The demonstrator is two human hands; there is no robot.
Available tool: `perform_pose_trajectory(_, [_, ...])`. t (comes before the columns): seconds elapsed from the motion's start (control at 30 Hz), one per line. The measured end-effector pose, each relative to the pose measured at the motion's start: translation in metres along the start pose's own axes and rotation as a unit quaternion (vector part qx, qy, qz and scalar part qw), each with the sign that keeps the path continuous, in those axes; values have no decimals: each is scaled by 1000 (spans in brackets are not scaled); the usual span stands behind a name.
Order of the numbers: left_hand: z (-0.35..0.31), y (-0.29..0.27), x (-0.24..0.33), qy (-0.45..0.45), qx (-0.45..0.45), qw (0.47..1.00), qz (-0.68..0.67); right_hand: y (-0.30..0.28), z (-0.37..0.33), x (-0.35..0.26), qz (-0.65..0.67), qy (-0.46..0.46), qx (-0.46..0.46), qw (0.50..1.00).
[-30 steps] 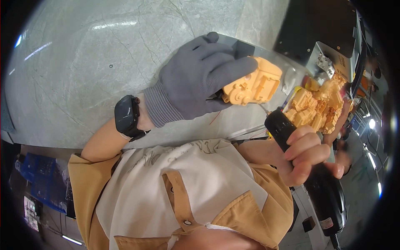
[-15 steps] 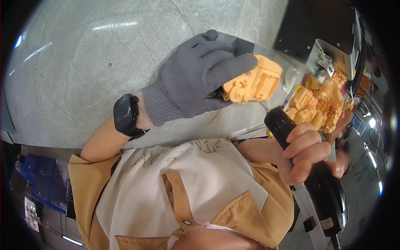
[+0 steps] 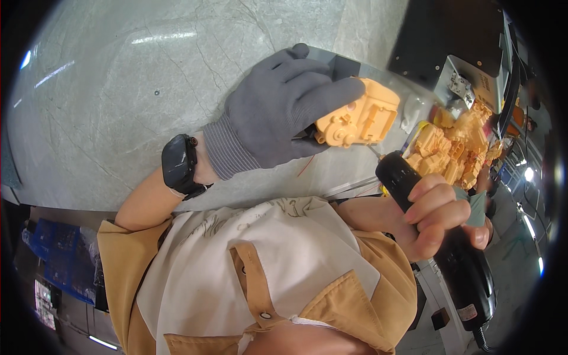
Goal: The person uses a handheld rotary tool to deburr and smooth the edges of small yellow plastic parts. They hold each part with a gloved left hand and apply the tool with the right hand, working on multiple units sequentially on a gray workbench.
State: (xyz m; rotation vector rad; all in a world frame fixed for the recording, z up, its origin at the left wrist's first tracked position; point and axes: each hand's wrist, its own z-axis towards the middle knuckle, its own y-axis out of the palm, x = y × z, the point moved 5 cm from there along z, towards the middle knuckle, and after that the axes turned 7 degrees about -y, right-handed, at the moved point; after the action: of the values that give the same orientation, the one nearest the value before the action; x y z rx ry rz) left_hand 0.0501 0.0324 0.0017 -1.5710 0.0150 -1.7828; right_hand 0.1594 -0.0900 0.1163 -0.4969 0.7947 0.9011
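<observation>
My left hand [image 3: 278, 109], in a grey knitted glove, is closed on an orange plastic housing [image 3: 370, 112] with molded round bosses and a rectangular recess. Its palm side and the thumb's grip are partly hidden by the glove. Bare fingers of my right hand [image 3: 435, 216] wrap round a black electric screwdriver [image 3: 464, 275]. The thin bit [image 3: 374, 151] points up and left at the lower edge of the housing; whether the tip touches a screw there is too small to tell.
A heap of orange plastic parts [image 3: 452, 151] lies to the right of the housing. Behind it stand a metal bracket [image 3: 470, 83] and a black panel [image 3: 447, 38]. Under my left hand is a grey marbled tabletop [image 3: 148, 89]. Blue crates [image 3: 59, 254] stand at lower left.
Both hands, the housing and the screwdriver stay almost in place; the screwdriver's rear end has shifted very slightly. At the right, another person in the background has moved.
</observation>
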Motion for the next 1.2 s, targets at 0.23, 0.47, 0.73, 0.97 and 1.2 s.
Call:
perform_pose_trajectory(0.23, [0, 0, 1, -1, -9, 1000, -1, -1, 0, -1, 6, -7, 2, 1000])
perform_pose_trajectory(0.47, [1, -1, 1, 2, 1, 1000, 5, 1, -1, -1, -6, -11, 5, 1000])
perform_pose_trajectory(0.73, [2, -2, 2, 9, -3, 1000, 14, 0, -2, 0, 14, -7, 13, 1000])
perform_pose_trajectory(0.97, [5, -3, 6, -4, -41, 999, 30, -87, 39, -5, -27, -20, 279, 960])
perform_pose_trajectory(1.2, [6, -2, 9, 3, -36, 998, 46, -95, 72, 24, -254, -135, 266, 920])
